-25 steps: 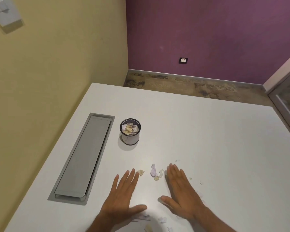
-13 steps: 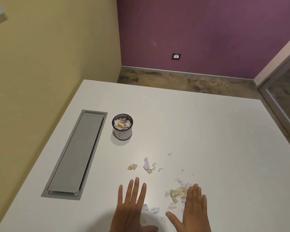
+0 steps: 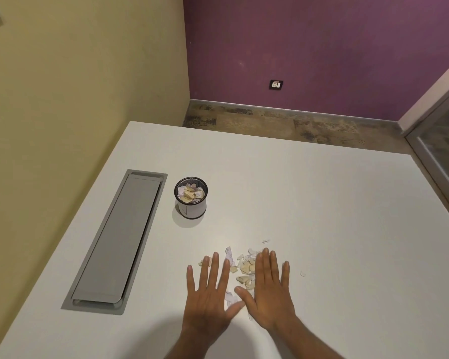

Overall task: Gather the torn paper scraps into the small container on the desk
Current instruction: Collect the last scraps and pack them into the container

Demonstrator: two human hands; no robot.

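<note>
White desk point(image 3: 309, 193) carries torn cream paper scraps point(image 3: 244, 268) heaped between flat, empty left hand point(image 3: 209, 296) and right hand point(image 3: 268, 294), black mesh cup point(image 3: 191, 198) beyond-left

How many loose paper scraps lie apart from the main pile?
2: one small white scrap beyond the right hand, one to its right. Others may be hidden under the hands.

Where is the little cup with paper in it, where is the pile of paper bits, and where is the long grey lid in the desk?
little cup point(image 3: 192, 211), head view, on its pale side wall.
pile of paper bits point(image 3: 245, 268), head view, on a beige scrap between the hands.
long grey lid point(image 3: 119, 239), head view, on its flat middle.
</note>
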